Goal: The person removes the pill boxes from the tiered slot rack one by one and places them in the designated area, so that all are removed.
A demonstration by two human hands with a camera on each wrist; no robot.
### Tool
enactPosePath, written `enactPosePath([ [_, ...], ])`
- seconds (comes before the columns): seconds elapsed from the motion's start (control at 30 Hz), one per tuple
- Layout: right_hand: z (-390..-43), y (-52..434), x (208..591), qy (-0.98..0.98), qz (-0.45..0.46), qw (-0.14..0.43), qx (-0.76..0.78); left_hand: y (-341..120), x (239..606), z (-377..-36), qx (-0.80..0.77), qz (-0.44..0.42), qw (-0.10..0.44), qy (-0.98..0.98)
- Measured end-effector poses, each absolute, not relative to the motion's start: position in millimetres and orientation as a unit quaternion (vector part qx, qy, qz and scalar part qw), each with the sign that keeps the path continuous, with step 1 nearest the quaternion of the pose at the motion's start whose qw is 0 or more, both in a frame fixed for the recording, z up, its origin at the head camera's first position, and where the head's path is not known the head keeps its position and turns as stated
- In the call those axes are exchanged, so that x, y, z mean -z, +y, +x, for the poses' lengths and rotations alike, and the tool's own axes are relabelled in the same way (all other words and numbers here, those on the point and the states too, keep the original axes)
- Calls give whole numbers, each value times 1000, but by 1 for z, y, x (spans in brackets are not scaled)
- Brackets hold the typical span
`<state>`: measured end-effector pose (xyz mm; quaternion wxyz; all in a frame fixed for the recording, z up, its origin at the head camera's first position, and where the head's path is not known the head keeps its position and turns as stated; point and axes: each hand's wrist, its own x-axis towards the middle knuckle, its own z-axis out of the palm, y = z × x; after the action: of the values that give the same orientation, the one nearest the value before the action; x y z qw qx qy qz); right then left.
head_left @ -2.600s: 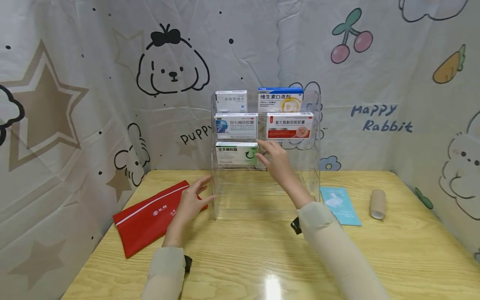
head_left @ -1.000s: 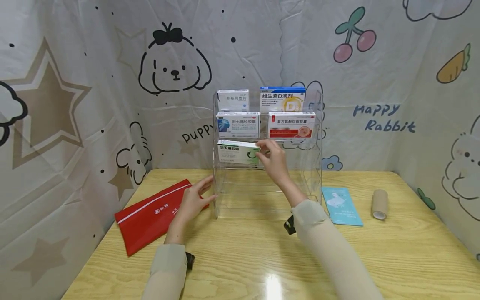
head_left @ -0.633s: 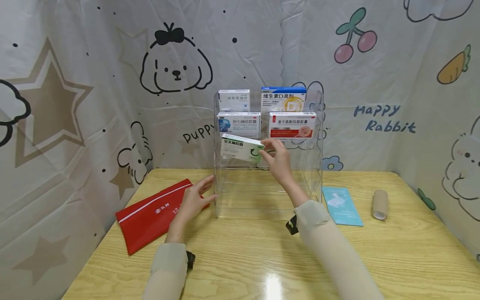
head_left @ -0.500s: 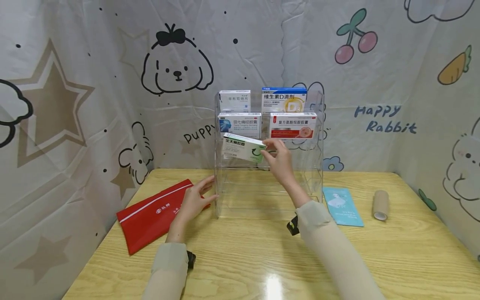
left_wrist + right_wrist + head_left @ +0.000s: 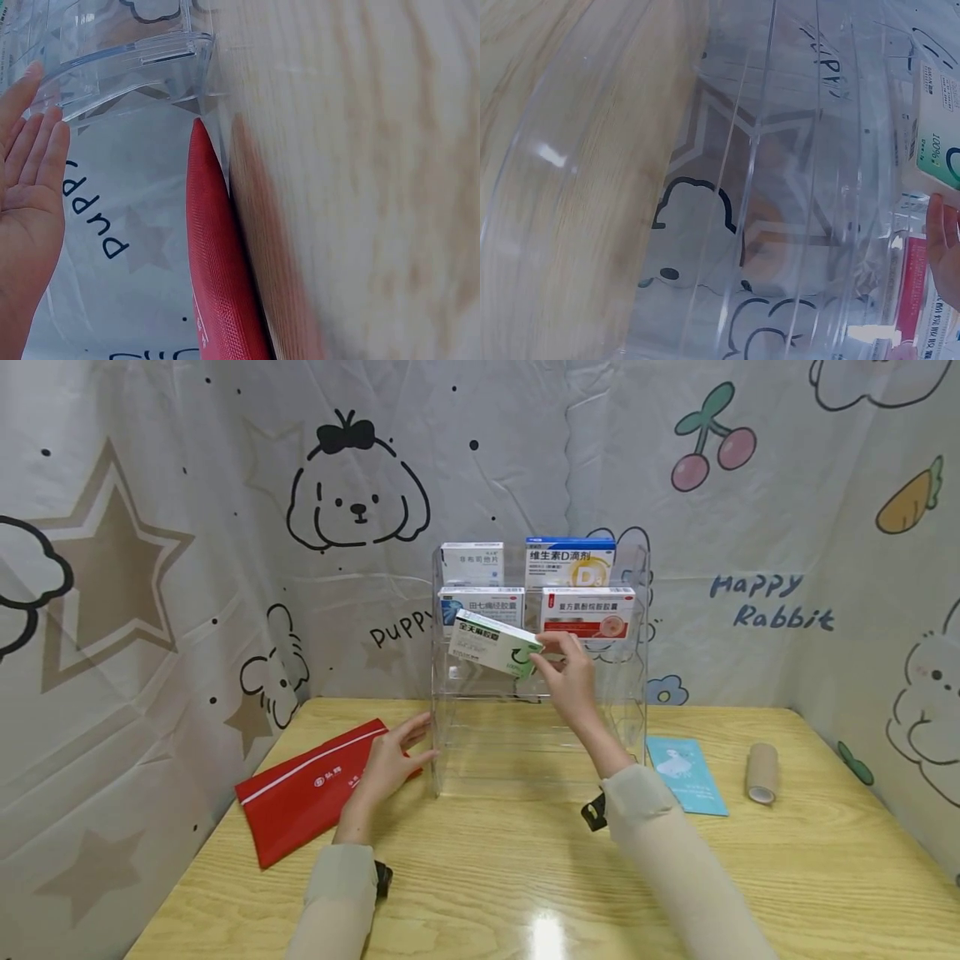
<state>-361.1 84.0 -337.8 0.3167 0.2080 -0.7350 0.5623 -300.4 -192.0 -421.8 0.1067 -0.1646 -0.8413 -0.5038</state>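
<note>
- Green-and-white medicine box (image 5: 493,643): now lifted up and out of the clear acrylic rack (image 5: 637,635), tilted, its left end raised in front of the blue-and-white box (image 5: 480,600) on the middle tier; half a second ago it sat lower, nearer its own tier.
- Right hand (image 5: 567,672): fingers (image 5: 551,645) pinch the box's right end, as before, hand higher.
- Left hand (image 5: 386,764): unchanged, fingers straight, flat against the rack's left wall, just beside the red pouch (image 5: 307,789).
- Rack, pouch, teal packet (image 5: 684,772) and tape roll (image 5: 761,771) unmoved on the surface (image 5: 525,893).
</note>
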Motion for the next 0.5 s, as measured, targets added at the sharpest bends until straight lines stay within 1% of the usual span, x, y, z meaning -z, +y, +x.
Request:
enactPosePath([
  [0.2,-351,90,341,-748,221,332,-530,-192,424,-301,499,-173,113,-842],
  [0.5,-331,96,347,-751,248,312,-526,-194,422,-301,499,-167,115,-843],
])
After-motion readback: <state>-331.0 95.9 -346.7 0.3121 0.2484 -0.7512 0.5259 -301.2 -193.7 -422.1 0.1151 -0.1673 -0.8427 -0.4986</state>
